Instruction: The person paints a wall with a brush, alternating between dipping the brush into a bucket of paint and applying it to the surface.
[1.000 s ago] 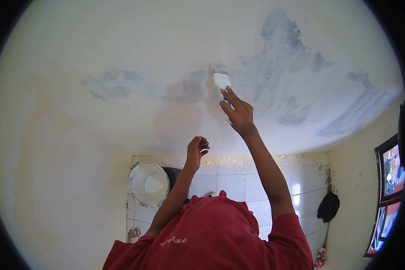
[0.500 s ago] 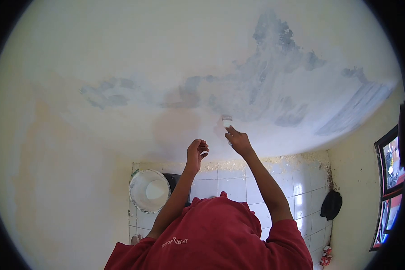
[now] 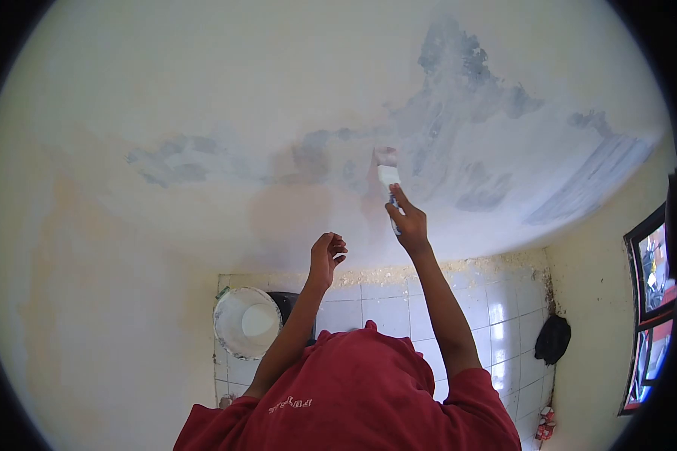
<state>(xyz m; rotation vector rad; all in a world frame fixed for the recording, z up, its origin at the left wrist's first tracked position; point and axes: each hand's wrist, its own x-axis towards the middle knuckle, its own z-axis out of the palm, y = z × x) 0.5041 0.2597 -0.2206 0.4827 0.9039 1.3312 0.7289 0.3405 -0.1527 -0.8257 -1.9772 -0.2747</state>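
My right hand [image 3: 410, 224] is closed around the handle of a flat paintbrush [image 3: 389, 176]. The brush points up, and its bristles overlap the pale wall [image 3: 278, 83] among grey, whitish-streaked patches [image 3: 451, 113]. Lower and to the left, my left hand [image 3: 328, 254] hangs in front of the wall, holding nothing, with loosely curled fingers a little apart. Below it to the left, a white bucket [image 3: 229, 333] smeared with paint holds whitish paint.
A black container [image 3: 284, 302] stands beside the bucket on white floor tiles [image 3: 387, 304]. Against the right wall lies a black bag-like bundle [image 3: 553, 340], with small red-and-white packets [image 3: 545, 425] nearer me. A dark-framed window [image 3: 643, 316] is at far right.
My right hand has shifted slightly right, and the brush now reaches higher up the wall, with more of its handle showing. My left hand stays nearly in place.
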